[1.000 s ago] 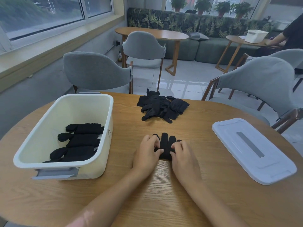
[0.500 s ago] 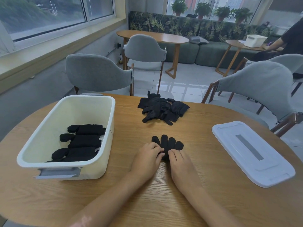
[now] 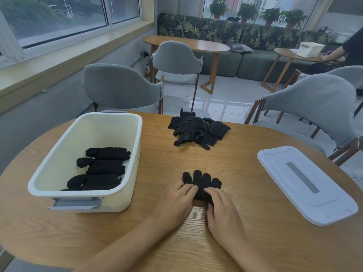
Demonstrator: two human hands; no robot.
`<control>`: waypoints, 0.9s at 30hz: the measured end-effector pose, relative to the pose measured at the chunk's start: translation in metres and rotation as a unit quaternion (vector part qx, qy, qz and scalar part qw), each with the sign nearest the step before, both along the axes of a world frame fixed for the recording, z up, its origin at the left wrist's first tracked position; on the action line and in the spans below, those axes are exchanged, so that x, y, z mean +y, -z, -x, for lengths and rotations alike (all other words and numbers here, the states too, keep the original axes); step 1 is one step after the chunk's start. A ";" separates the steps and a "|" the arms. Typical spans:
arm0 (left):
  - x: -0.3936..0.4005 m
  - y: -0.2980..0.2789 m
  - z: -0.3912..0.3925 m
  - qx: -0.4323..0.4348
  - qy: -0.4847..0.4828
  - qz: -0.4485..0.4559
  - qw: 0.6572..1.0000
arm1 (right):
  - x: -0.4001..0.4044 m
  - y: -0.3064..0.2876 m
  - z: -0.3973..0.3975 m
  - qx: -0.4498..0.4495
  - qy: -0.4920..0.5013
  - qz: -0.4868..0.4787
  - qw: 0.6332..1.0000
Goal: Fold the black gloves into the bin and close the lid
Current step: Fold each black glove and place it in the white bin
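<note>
A black glove [image 3: 200, 181] lies flat on the wooden table [image 3: 235, 163] in front of me, its fingers pointing away. My left hand [image 3: 175, 201] and my right hand [image 3: 223, 212] sit side by side on its near half, fingers bent over it, and grip its near edge. A loose pile of black gloves [image 3: 197, 130] lies at the table's far middle. The cream bin [image 3: 135, 154] stands open on the left with three folded gloves [image 3: 105, 166] in a row inside. The white lid [image 3: 306, 183] lies flat on the right.
Grey chairs [image 3: 121, 87] stand round the far side of the table. Another person's arm [image 3: 334, 55] rests at a small table at the far right, beside a white bin [image 3: 309, 49].
Both hands have slid back toward me along the glove, so more of its fingers now show beyond my fingertips.
</note>
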State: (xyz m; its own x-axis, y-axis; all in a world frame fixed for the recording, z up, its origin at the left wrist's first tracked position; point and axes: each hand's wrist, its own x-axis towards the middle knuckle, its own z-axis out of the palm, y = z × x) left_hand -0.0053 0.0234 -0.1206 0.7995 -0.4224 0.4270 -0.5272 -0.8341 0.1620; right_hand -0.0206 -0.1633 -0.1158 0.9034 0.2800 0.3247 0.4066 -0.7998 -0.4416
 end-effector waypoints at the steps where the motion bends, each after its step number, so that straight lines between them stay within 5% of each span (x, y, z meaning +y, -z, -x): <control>1: 0.000 -0.002 0.000 0.015 -0.005 0.014 1.000 | 0.000 0.001 0.000 0.002 -0.005 -0.004 1.000; 10: -0.001 -0.034 -0.021 0.164 -0.069 0.173 0.969 | -0.002 -0.020 -0.038 0.106 0.025 -0.083 0.991; 20: -0.005 -0.050 -0.061 0.199 -0.140 -0.061 0.968 | 0.002 -0.040 -0.080 0.201 0.072 -0.022 0.977; 27: -0.007 -0.056 -0.076 0.261 -0.106 0.018 0.959 | 0.000 -0.044 -0.084 0.185 0.087 0.020 0.979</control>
